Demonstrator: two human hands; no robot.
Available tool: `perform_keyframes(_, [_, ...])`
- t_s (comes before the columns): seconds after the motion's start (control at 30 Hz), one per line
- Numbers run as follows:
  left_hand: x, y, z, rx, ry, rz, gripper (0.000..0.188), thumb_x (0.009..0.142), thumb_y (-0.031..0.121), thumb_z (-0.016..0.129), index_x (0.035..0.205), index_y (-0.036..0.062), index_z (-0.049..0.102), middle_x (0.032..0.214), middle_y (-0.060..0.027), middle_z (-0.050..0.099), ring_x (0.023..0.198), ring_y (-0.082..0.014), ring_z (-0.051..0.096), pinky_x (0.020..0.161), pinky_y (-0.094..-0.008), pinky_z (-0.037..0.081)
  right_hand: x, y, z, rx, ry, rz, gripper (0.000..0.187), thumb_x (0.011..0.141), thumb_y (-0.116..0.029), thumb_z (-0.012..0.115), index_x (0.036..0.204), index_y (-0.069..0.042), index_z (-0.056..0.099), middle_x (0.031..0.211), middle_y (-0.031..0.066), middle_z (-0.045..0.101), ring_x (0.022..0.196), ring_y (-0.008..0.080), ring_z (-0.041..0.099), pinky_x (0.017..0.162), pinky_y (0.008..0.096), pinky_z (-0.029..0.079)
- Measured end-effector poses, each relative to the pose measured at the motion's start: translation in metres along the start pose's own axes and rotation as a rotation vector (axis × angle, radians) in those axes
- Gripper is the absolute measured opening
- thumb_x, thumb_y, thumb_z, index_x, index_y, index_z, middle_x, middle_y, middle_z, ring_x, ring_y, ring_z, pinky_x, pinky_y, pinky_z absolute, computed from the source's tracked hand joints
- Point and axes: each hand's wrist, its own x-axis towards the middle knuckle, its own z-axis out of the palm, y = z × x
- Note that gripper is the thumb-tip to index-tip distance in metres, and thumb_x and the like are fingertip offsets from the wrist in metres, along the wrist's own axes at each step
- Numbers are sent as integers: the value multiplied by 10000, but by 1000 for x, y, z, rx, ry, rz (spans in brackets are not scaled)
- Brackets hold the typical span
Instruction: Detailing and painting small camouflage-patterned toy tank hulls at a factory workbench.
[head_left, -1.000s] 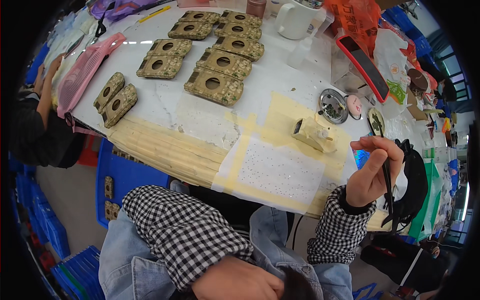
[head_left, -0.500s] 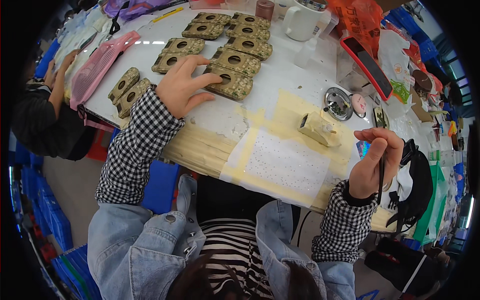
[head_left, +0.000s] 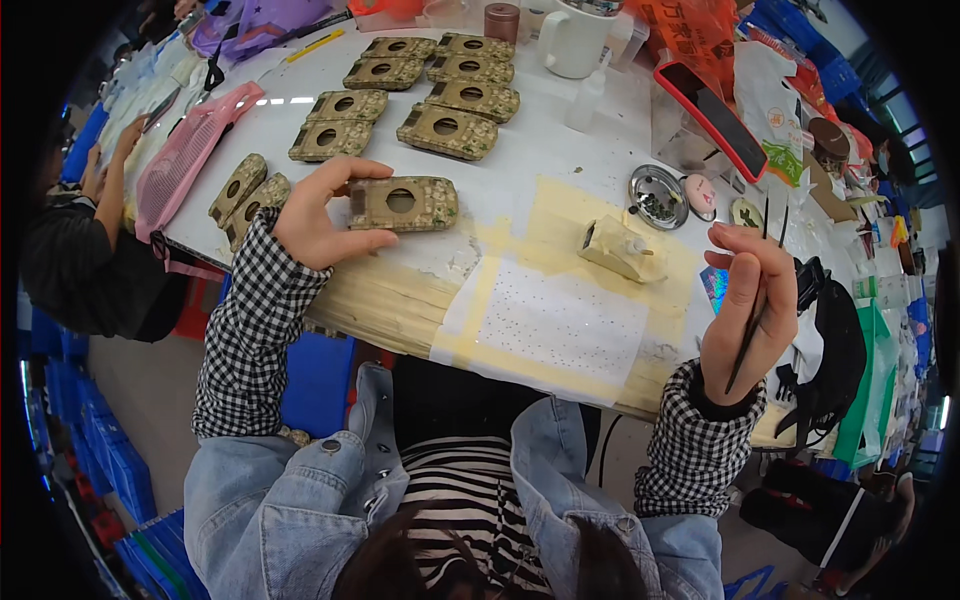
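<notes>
A: Left hand point(head_left: 318, 212) is on the studded case point(head_left: 403, 203) — thumb under its near edge, fingers curled over the far edge, gripping its left end. The case lies flat on the white table point(head_left: 520, 160), round hole facing up.

B: And the right hand point(head_left: 748, 312)?

A: Raised off the table's right edge, fingers closed around a thin dark stick point(head_left: 752, 318) that points up past the fingertips. Well apart from the case.

B: What's between the two hands?

A: A white dotted sheet point(head_left: 560, 322) taped down with yellowish strips, and on the yellowed patch beyond it a small pale block point(head_left: 620, 250). Just past that, a round metal dish point(head_left: 658, 196).

B: Packaging, labels?

A: An orange plastic bag point(head_left: 700, 35) at the far edge, top right, beside a white mug point(head_left: 572, 40). A small white squeeze bottle point(head_left: 588, 95) stands in front of the mug. A flat red-edged tray point(head_left: 712, 118) leans at an angle to the right.

B: More cases?

A: Yes, a cluster of matching cases point(head_left: 420, 85) laid in rows beyond the left hand, and a pink mesh basket point(head_left: 185, 165) at the left edge.

B: The room?

A: Blue crates point(head_left: 60, 450) on the floor to the left; another person's dark sleeve point(head_left: 75, 265) at that side.
</notes>
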Motion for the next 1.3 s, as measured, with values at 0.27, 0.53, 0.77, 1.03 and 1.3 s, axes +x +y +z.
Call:
perform_keyframes(0.27, [71,63,14,-877,-34,103,598,711,69,735,1214,0,418,1111,-86,530,1009,-160,533,877,-287,446,9,9,0,-229,-127,-46,78,820,-23,595,890,-24,629,722,99,562,626,180,509,578,259,391])
perform_keyframes(0.53, [111,61,76,-1523,-188,-188,369,898,252,526,1195,42,470,1107,-101,556,1014,-212,561,878,-381,494,-1,25,7,-281,-182,-109,241,669,-23,719,895,-27,636,732,102,554,676,249,530,604,316,426])
perform_keyframes(0.77, [102,57,92,-1559,-199,-366,394,929,268,458,1234,21,418,1118,-114,540,1011,-224,565,892,-407,495,-4,30,14,-278,-230,-123,252,630,-22,736,857,-28,627,740,104,564,698,253,539,613,325,435])
perform_keyframes(1.03, [99,57,98,-1506,-255,-361,449,955,284,371,1314,17,328,1199,-158,501,1132,-246,503,958,-417,437,-1,21,10,-292,-97,-139,205,651,17,718,832,-26,630,775,105,604,741,243,583,650,306,454])
perform_keyframes(1.3, [94,65,102,-1492,-342,-279,487,957,306,362,1347,25,288,1202,-131,492,1129,-223,493,970,-395,416,5,-10,14,-11,13,-159,169,754,12,661,908,5,592,815,118,619,772,221,583,698,291,461])
